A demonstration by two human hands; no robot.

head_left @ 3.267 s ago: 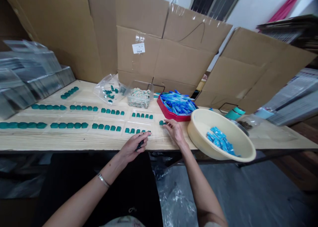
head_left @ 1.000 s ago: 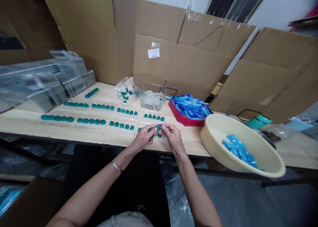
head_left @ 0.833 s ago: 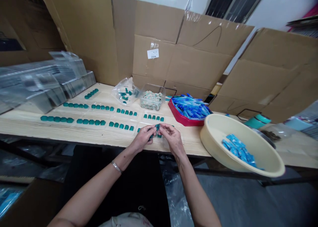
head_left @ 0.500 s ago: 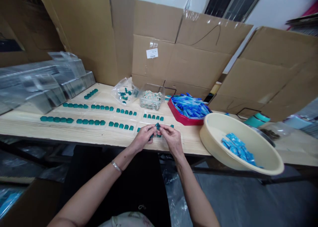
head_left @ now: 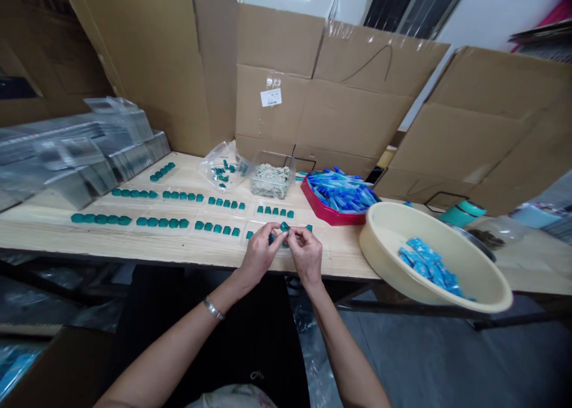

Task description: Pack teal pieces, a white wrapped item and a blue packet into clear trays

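Note:
Over the front edge of the table, my left hand (head_left: 260,246) and my right hand (head_left: 305,250) meet, both with fingers pinched. Between their fingertips is a small glossy dark-green faceted piece (head_left: 285,226). Another dark piece (head_left: 271,238) shows within the curled fingers of my left hand. Rows of similar green pieces (head_left: 162,223) lie on clear plastic trays to the left and behind my hands. My fingers partly hide the tray beneath them and the pieces on it.
Behind stand a clear bag (head_left: 222,168) of green pieces, a clear box (head_left: 270,181) of small pale pieces and a red tray (head_left: 322,208) of blue packets. A cream basin (head_left: 374,241) overhangs the table's front at right. Stacked clear boxes (head_left: 93,149) stand left.
Both hands stay together around the green piece, with slight shifts of the fingers and wrists. The piece appears turned a little. Nothing on the table has moved.

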